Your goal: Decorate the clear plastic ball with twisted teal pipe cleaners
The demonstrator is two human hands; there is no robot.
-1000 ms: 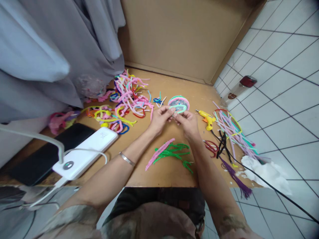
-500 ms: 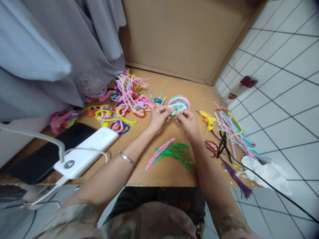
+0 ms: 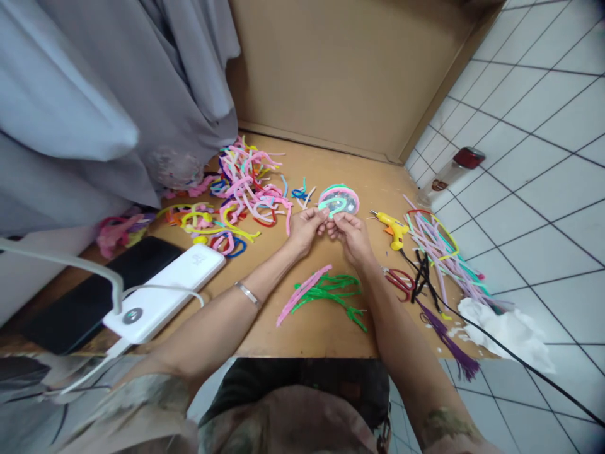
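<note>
Between my two hands is a mint-green pipe cleaner [image 3: 338, 202], bent into a curve. My left hand [image 3: 307, 228] is closed in a pinch on its left end. The fingers of my right hand [image 3: 350, 234] pinch its other end, close beside the left fingertips. Just behind the hands lies a round clear piece [image 3: 350, 200] with a pink and green pipe-cleaner rim, partly covered by the bent strip. Nearer to me, between my forearms, rest a pink pipe cleaner [image 3: 302, 295] and several green pipe cleaners [image 3: 331, 290].
A tangled heap of coloured pipe cleaners [image 3: 250, 183] spreads at the back left. On the right lie a yellow glue gun [image 3: 394, 229], red-handled scissors [image 3: 401, 282], lilac pipe cleaners [image 3: 435, 243] and a purple tassel [image 3: 449, 343]. A white power bank [image 3: 165, 293] with cables sits at the left.
The mint-green pipe cleaner has gone from a closed, flattened loop to a more open curve. My right hand has shifted slightly left, towards the left one.
</note>
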